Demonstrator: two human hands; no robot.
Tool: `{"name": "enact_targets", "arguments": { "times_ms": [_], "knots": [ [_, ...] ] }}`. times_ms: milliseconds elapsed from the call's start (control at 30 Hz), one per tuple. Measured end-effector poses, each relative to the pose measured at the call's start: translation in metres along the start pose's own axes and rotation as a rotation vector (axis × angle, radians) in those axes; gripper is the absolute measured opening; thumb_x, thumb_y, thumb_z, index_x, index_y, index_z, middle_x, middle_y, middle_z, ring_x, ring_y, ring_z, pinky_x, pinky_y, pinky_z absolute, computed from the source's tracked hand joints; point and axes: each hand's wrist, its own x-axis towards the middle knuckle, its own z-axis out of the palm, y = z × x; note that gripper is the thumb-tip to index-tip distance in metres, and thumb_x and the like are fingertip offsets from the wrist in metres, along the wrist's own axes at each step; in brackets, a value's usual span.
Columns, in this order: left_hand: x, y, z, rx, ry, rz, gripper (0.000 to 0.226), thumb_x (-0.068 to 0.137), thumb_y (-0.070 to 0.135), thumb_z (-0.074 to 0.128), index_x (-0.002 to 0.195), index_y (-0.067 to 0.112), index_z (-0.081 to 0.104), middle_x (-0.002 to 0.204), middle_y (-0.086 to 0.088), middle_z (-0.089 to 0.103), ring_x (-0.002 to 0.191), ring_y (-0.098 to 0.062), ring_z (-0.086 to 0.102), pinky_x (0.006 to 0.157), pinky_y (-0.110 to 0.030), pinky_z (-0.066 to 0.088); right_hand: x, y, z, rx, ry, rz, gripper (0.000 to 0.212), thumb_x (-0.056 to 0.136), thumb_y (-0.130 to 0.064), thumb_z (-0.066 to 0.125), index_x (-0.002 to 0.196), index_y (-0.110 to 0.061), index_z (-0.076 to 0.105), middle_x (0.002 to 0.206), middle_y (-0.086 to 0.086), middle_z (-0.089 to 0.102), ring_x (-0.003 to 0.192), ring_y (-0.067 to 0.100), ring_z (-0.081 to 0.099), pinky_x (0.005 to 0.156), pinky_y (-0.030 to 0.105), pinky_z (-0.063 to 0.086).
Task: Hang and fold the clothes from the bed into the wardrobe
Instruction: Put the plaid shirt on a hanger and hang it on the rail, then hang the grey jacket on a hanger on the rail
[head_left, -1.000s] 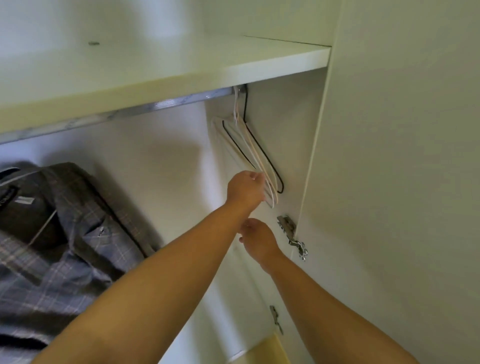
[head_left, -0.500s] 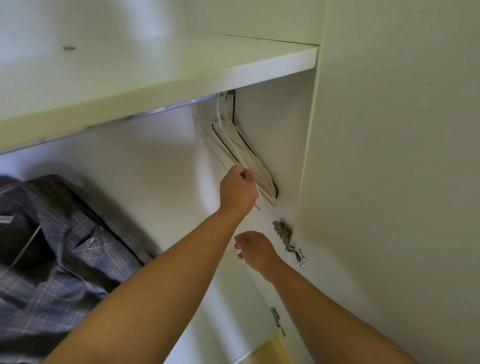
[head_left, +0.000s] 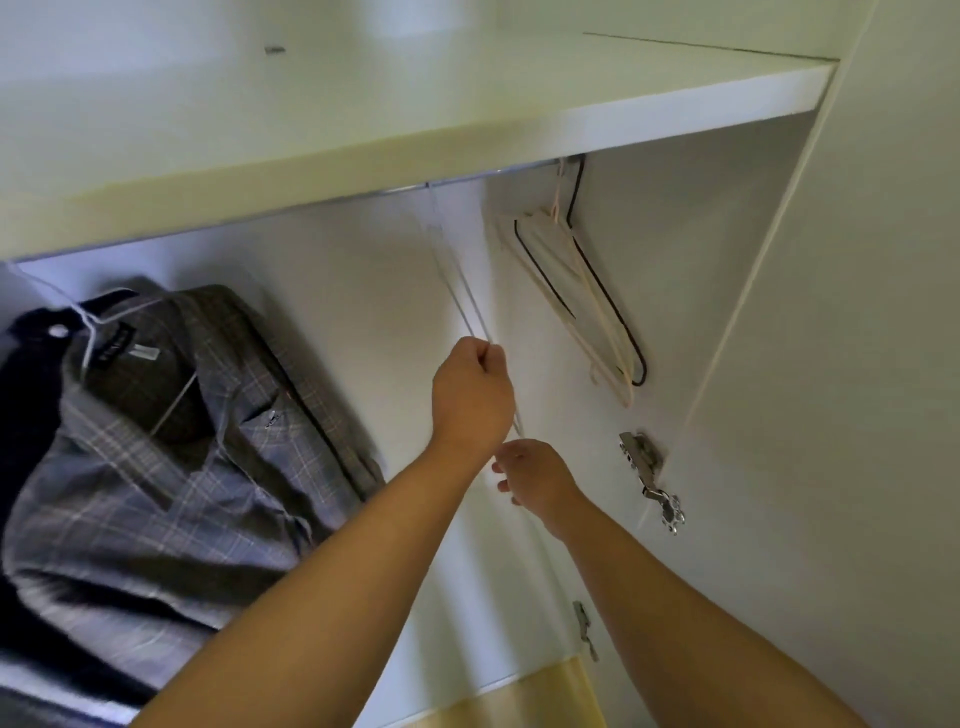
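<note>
Left hand (head_left: 470, 395) fisted tight round a thin white hanger (head_left: 466, 306), which hangs tilted from the rail (head_left: 395, 190) under the wardrobe (head_left: 701, 234) shelf (head_left: 363, 104). Right hand (head_left: 540, 478) loosely curled just under the hanger's lower end, contact unclear. Spare hangers (head_left: 576, 296) bunched at the rail's right end; plaid shirt (head_left: 171, 467) hung at left.

Single head-worn view, angled upward into wardrobe (head_left: 337, 312), close beneath shelf (head_left: 467, 119)
</note>
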Motion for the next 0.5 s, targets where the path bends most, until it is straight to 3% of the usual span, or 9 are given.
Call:
{"name": "enact_targets", "arguments": {
  "times_ms": [100,267,367,500],
  "knots": [
    [-0.018,-0.020,-0.037,0.046,0.049,-0.026,0.021,0.106,0.020,0.043,0.090,0.015,0.055,0.083,0.000,0.061,0.075,-0.019,0.059,0.063,-0.023,0.046,-0.002,0.002,0.023,-0.016,-0.023,-0.014,0.019,0.097,-0.035,0.051,0.095,-0.025,0.067,0.105,0.001,0.071,0.097,0.024,0.069,0.092,0.042,0.058],
    [-0.037,-0.042,-0.118,0.097,0.270,-0.039,0.023,0.106,0.018,0.041,0.088,0.010,0.053,0.074,-0.005,0.056,0.072,-0.030,0.057,0.067,-0.039,0.047,0.006,0.023,0.076,-0.079,-0.100,-0.002,0.025,0.089,-0.035,0.052,0.104,-0.025,0.069,0.119,0.006,0.070,0.106,0.027,0.068,0.095,0.041,0.053],
    [-0.044,-0.043,-0.154,0.090,0.332,-0.067,0.027,0.107,0.017,0.040,0.091,0.002,0.055,0.077,-0.008,0.055,0.069,-0.021,0.051,0.069,-0.035,0.042,-0.007,0.017,0.106,-0.109,-0.158,-0.024,0.016,0.085,-0.028,0.053,0.092,-0.030,0.067,0.117,0.008,0.070,0.101,0.029,0.068,0.091,0.041,0.053],
    [-0.063,-0.053,-0.190,0.089,0.380,-0.101,0.029,0.107,0.019,0.038,0.086,0.005,0.054,0.069,-0.002,0.052,0.058,-0.012,0.044,0.054,-0.025,0.035,-0.028,-0.001,0.138,-0.085,-0.192,-0.035,0.021,0.091,-0.018,0.052,0.102,-0.026,0.068,0.109,0.004,0.071,0.092,0.026,0.071,0.083,0.042,0.058]
  ]
}}
